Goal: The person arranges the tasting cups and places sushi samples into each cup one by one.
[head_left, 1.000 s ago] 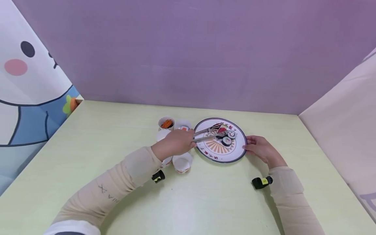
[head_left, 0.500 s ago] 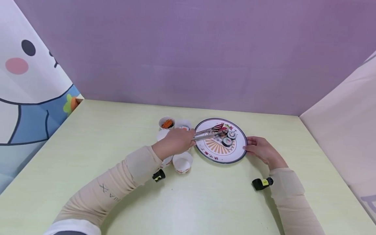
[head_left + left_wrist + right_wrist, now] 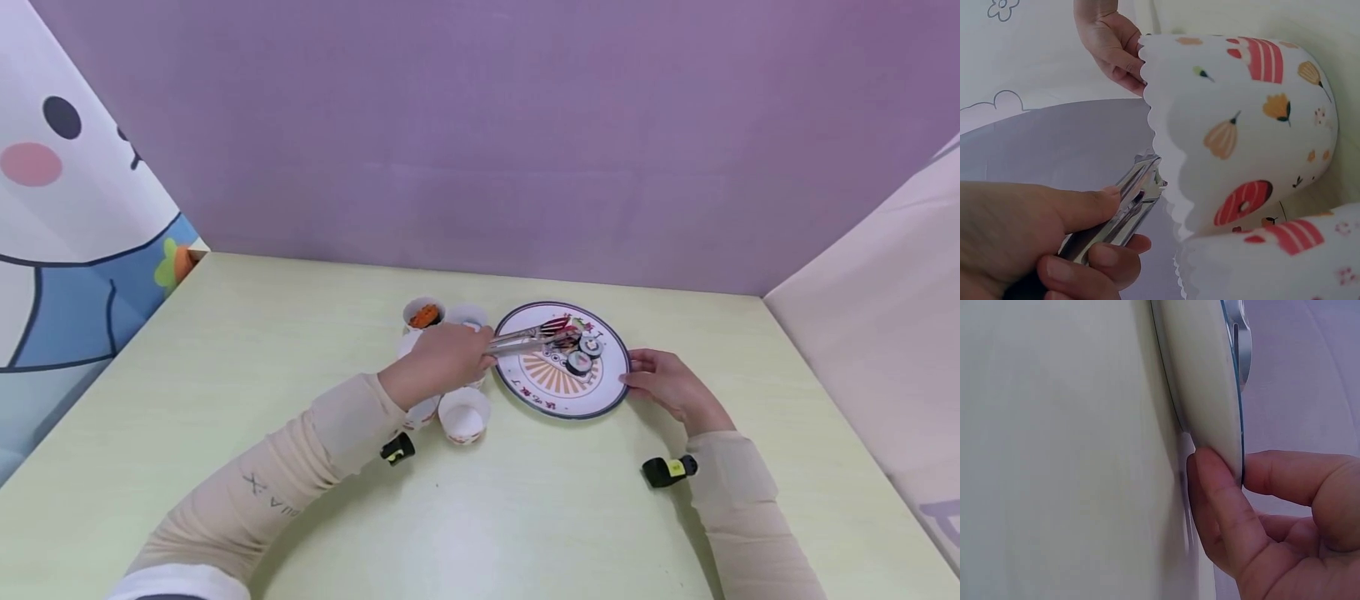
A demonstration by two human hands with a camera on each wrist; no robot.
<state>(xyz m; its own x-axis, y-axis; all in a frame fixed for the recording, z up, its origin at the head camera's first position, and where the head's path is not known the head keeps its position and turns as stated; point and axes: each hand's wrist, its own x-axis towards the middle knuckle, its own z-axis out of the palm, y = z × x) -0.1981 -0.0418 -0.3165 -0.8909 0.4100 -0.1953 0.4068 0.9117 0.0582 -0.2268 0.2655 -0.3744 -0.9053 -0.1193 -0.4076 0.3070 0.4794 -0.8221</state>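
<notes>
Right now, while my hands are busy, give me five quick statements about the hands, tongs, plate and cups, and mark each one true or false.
1. The left hand grips the tongs. True.
2. The right hand holds the tongs as well. False: it pinches the edge of the plate.
3. Round sushi rolls lie on the plate. True.
4. The cups stand on the plate. False: they stand on the table beside it.
5. An orange-topped piece of food sits in one of the cups. True.
</notes>
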